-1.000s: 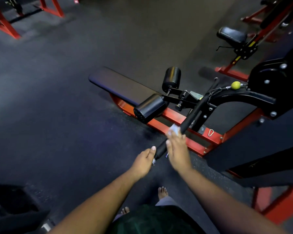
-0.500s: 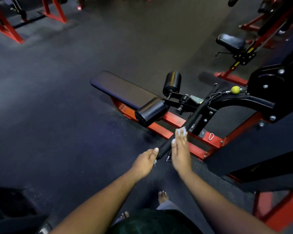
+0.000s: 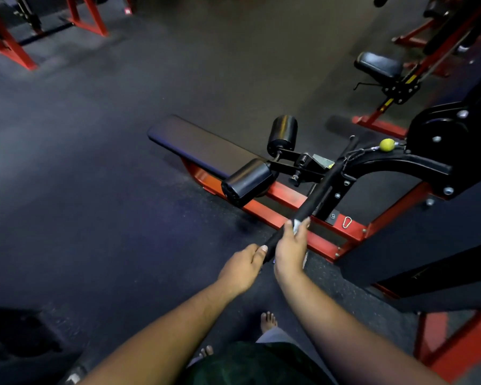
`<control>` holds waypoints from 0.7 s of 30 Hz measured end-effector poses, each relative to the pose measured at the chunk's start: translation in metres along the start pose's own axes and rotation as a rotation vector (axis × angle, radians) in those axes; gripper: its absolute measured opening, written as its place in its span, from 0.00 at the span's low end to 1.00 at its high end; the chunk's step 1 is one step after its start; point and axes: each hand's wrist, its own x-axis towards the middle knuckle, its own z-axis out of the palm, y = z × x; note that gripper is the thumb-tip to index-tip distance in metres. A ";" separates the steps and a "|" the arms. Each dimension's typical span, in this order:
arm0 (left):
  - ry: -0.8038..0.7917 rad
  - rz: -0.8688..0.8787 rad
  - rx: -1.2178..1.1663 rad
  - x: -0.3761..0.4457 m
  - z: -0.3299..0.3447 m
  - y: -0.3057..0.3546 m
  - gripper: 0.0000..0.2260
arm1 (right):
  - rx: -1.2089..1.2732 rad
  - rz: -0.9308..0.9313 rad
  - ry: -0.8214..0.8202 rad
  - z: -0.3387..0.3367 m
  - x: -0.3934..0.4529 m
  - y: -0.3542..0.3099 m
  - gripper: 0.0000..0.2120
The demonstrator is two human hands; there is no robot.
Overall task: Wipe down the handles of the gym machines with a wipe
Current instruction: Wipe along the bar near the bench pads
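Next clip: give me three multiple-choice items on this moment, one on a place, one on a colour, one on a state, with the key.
1. Where is the wipe?
A. on the floor
B. on the bench
C. pressed to the bar by the right hand

2. What colour is the small ball by the cable?
A. yellow-green
B. red
C. white

3. What is the left hand doing?
A. hanging free
B. holding the near end of the bar
C. resting on the bench

Key: 1 C, the right hand curls round the bar with white showing at its fingertips. 2 A, it stands out yellow-green against the black arm. 3 B, its thumb lies along the bar's end.
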 end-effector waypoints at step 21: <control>0.051 0.101 0.308 0.000 -0.009 -0.008 0.26 | 0.377 0.436 0.005 0.002 -0.049 0.002 0.11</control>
